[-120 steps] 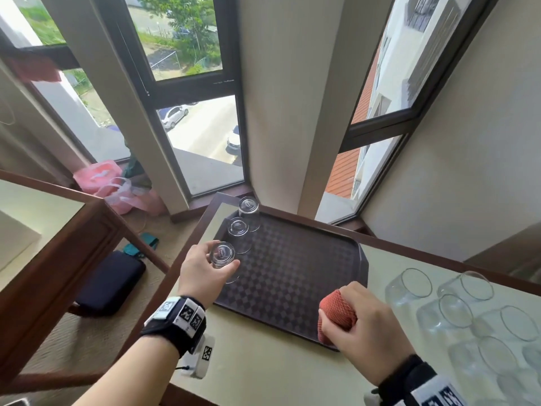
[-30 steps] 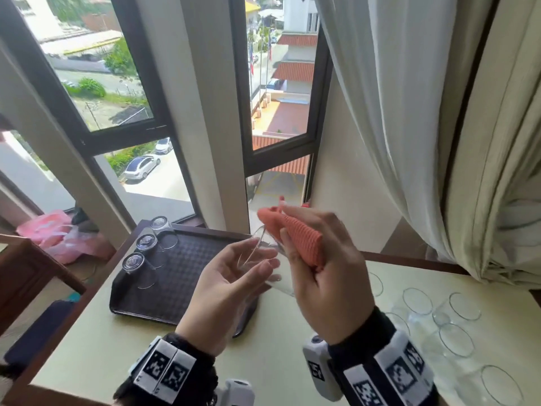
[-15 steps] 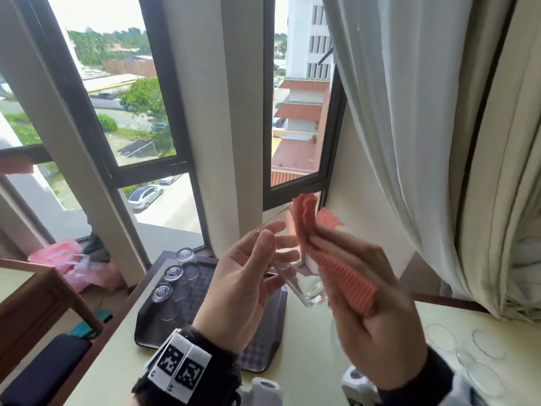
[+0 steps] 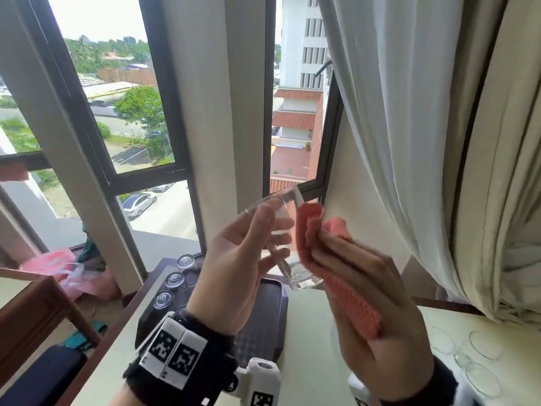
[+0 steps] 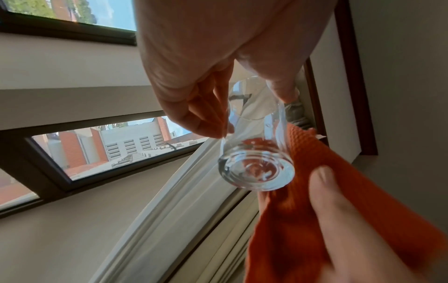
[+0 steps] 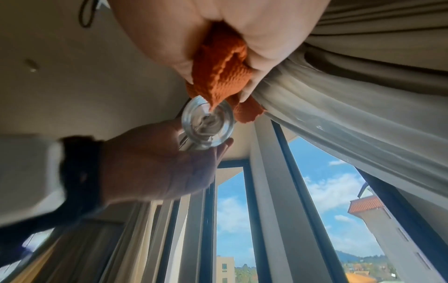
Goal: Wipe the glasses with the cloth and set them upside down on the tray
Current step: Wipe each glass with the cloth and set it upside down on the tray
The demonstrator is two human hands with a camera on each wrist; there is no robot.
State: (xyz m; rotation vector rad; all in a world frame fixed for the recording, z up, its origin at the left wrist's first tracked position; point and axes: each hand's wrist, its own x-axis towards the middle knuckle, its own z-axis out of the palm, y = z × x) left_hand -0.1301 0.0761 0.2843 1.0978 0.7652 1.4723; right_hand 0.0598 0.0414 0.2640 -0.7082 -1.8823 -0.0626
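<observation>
I see the left hand [image 4: 234, 265] raised above the desk [image 4: 310, 332], its fingers [image 5: 203, 114] curled round a clear drinking glass [image 4: 285, 244], which is held tilted in the air with its thick base toward the camera. The right hand [image 4: 377, 312] grips an orange waffle-weave cloth [image 4: 336, 276], fingers folded over it, and presses the cloth against the right side of the glass. In the right wrist view a corner of the cloth [image 6: 218, 76] lies against the glass base [image 6: 207, 122].

Below, I count 3 glasses [image 4: 174, 279] standing upside down in a row along the left edge of the dark brown tray [image 4: 263, 326]. More glasses [image 4: 480, 358] stand rim-up on the desk at far right, well apart from the tray. A white curtain [image 4: 395, 112] hangs right of the window [image 4: 117, 112].
</observation>
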